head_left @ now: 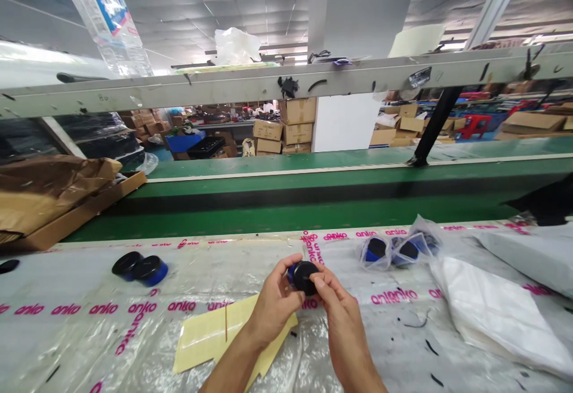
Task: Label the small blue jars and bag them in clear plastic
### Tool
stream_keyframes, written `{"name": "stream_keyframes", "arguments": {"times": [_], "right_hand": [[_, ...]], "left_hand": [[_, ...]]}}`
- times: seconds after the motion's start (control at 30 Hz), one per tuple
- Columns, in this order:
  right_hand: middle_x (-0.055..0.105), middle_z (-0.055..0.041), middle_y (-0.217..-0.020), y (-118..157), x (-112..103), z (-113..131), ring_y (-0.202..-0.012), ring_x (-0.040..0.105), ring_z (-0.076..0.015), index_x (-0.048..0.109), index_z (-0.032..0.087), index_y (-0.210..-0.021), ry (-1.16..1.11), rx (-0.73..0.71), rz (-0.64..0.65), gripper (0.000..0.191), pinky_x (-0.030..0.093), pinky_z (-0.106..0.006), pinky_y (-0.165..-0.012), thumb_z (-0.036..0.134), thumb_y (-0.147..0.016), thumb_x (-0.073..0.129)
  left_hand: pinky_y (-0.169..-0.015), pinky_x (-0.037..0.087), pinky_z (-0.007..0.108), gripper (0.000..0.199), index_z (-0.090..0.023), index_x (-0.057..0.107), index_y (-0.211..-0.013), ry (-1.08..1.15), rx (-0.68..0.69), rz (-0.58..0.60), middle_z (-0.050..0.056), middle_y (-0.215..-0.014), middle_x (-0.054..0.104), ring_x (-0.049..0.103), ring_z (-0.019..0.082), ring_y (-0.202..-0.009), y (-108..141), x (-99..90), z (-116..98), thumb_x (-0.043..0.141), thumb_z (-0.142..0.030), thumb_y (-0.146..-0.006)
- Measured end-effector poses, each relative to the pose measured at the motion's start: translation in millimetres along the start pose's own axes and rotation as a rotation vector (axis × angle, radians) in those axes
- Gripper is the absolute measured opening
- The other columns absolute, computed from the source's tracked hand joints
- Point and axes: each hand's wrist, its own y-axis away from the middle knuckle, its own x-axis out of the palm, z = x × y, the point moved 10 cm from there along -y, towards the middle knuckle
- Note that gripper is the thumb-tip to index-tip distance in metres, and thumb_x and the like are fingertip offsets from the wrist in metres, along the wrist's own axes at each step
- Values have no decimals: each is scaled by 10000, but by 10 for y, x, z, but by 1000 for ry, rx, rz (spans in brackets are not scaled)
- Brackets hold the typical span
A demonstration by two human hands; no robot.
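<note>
Between my two hands is a round black-topped piece with a blue side [305,278], held above the plastic-covered table. My left hand [276,302] grips it from the left, fingers curled round its edge. On the other side, the thumb and fingers of my right hand [341,312] pinch its rim. Yellow sheets [201,336] lie beneath my left forearm. Two similar black and blue round pieces [151,270] rest together at the left. To the right, several blue and black pieces [375,250] sit in clear bags.
White bags [496,315] lie at the right. A cardboard tray with brown paper [54,196] stands at the far left. Behind the table runs a green conveyor belt [277,211], with a metal rail [242,87] above, bearing a plastic bottle [107,20].
</note>
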Motion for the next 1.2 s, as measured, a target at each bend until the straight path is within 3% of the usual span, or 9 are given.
{"name": "stream_keyframes", "arguments": {"times": [0.27, 0.57, 1.2], "right_hand": [[592, -51, -1403, 34, 3, 71, -1271, 507, -302, 769, 214, -826, 58, -33, -12, 326, 408, -335, -1020, 531, -774, 713], [584, -43, -1410, 34, -4, 20, -1268, 519, -283, 766, 234, -1026, -12, -14, -33, 369, 435, -343, -1015, 510, -784, 724], [565, -37, -1424, 67, 2, 43, -1305, 496, -286, 769, 241, -969, 2, -42, -38, 340, 457, -349, -1019, 526, -803, 685]], "left_hand": [[-897, 495, 304, 687, -201, 503, -1328, 12, 2, 8, 98, -1184, 647, 600, 225, -1067, 17, 15, -13, 823, -282, -725], [-907, 493, 315, 703, -202, 488, -1331, 18, -6, 22, 102, -1203, 632, 603, 223, -1054, 26, 22, -16, 827, -307, -724], [-954, 484, 362, 710, -216, 472, -1354, 19, -11, 29, 123, -1283, 602, 586, 250, -1117, 19, -3, 13, 824, -315, -745]]}}
